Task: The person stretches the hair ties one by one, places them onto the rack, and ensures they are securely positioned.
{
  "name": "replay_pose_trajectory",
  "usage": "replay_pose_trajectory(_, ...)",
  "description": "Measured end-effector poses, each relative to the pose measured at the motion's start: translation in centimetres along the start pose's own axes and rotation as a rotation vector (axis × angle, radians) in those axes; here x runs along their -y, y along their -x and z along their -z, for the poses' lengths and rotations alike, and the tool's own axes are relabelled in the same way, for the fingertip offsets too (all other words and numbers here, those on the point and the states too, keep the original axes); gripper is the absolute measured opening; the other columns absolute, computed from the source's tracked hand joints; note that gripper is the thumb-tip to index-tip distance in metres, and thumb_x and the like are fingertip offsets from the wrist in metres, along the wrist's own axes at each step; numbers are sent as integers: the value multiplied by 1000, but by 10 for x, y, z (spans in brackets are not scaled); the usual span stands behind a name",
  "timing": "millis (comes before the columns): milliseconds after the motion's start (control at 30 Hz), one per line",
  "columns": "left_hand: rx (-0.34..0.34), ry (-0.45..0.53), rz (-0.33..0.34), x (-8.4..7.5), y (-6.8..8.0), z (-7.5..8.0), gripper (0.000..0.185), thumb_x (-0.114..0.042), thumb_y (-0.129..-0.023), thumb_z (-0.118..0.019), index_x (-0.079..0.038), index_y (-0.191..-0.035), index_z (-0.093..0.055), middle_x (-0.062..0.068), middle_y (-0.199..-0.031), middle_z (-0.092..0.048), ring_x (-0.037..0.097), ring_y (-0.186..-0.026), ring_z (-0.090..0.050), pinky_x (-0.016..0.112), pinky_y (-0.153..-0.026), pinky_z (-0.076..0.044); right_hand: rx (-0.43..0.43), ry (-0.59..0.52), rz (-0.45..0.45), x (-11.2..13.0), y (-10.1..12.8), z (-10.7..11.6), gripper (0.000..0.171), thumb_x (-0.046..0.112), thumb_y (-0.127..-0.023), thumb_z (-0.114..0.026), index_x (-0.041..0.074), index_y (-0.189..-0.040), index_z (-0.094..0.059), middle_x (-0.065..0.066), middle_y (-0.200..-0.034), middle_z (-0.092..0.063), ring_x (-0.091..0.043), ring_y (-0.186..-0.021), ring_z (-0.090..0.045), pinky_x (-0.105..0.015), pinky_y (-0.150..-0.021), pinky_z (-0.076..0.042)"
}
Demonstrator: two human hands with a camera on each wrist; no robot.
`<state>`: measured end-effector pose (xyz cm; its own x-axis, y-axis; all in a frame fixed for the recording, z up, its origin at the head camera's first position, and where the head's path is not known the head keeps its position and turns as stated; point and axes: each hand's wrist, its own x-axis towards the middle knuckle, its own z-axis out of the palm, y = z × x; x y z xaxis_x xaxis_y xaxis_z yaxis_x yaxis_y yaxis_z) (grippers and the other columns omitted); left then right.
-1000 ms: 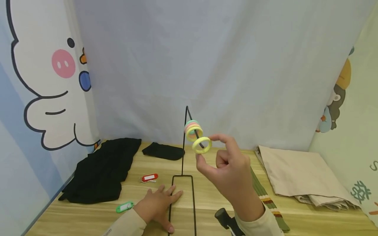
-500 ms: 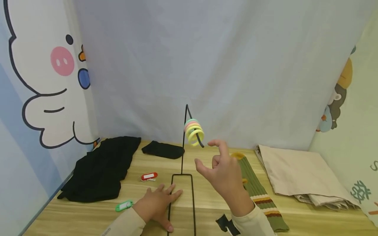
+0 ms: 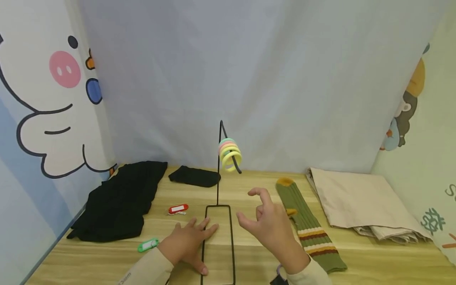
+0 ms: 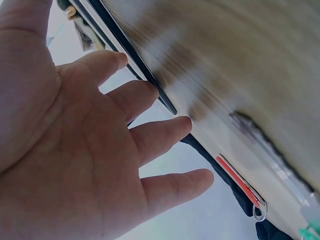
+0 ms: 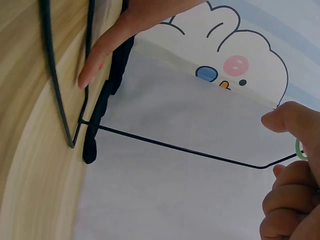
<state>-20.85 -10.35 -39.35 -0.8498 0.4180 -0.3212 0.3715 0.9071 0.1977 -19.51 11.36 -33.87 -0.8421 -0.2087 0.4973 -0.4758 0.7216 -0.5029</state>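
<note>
A black wire stand [image 3: 218, 184] stands mid-table, with an upright and a downward-sloping arm. Several pastel rings [image 3: 229, 148], green, pink and yellow, hang together on that arm; the yellow ones are nearest its free end. My left hand [image 3: 187, 243] lies with spread fingers across the left side of the stand's rectangular base; its palm and straight fingers [image 4: 162, 135] fill much of the left wrist view. To the right of the base, my right hand [image 3: 272, 227] is raised below the rings, thumb and index finger apart with nothing between them, the remaining fingers curled in.
Red [image 3: 178, 208] and green [image 3: 147, 245] key tags lie left of the stand. Black cloth [image 3: 117, 206] and a smaller black piece [image 3: 194, 176] lie farther back. A green striped sock [image 3: 303, 213] and folded beige fabric [image 3: 356, 198] lie right. Curtains enclose the table.
My right hand has let go of a yellow ring, which now hangs on the arm with the others. The hand has drawn back and down. My left hand stays on the base.
</note>
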Motion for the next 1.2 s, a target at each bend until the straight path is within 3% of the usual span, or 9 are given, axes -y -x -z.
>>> replay_pose_trajectory(233, -6, 3, -10, -1, 1, 1, 111, -62, -50, -78, -30, -145, -31, 6, -152, -27, 40, -136, -27, 71, -96, -25, 137, 46, -67, -22, 12, 1, 40, 25, -76, -75, 15, -110, -57, 14, -42, -23, 4, -35, -11, -12, -34, -15)
replay_pose_trajectory(400, 11, 7, -1, -1, 1, 3, 111, -62, -50, -78, -31, -145, -29, 5, -153, -26, 39, -137, -25, 71, -97, -23, 247, 14, -86, -39, 18, 6, 35, 25, -76, -75, 18, -108, -61, 13, -44, -26, 4, -37, -13, -12, -35, -18)
replay_pose_trajectory(600, 15, 13, 6, -1, 0, 2, 111, -61, -50, -78, -31, -145, -30, 5, -153, -27, 39, -137, -25, 71, -97, -23, 502, -133, -67, -57, 18, 14, 33, 27, -78, -74, 14, -106, -63, 10, -49, -27, 0, -41, -18, -18, -39, -27)
replay_pose_trajectory(800, 21, 10, 7, -2, -1, 0, 111, -61, -50, -78, -32, -145, -29, 4, -153, -26, 39, -137, -25, 70, -98, -23, 756, -233, -6, -79, 19, 21, 30, 17, -75, -76, 8, -101, -65, 12, -49, -27, 1, -42, -19, -17, -45, -36)
replay_pose_trajectory(933, 22, 7, 6, -1, -1, -1, 112, -62, -49, -78, -32, -145, -29, 4, -153, -26, 39, -137, -25, 70, -98, -24, 875, -229, 0, -89, 22, 28, 35, 16, -71, -78, 7, -101, -64, 13, -50, -29, 2, -43, -22, -14, -44, -33)
replay_pose_trajectory(1067, 17, 14, 3, -1, 0, -1, 112, -61, -49, -78, -31, -145, -29, 5, -153, -26, 40, -137, -25, 71, -97, -23, 967, -185, -85, -91, 24, 37, 40, 16, -68, -80, 10, -103, -61, 11, -56, -35, 0, -47, -28, -16, -45, -32)
replay_pose_trajectory(1200, 9, 20, -1, -1, 1, 1, 112, -61, -49, -78, -31, -145, -29, 6, -153, -25, 40, -137, -25, 71, -97, -23, 990, -90, -169, -88, 28, 41, 43, 11, -63, -81, 18, -99, -59, 7, -61, -44, -4, -51, -36, -19, -46, -33)
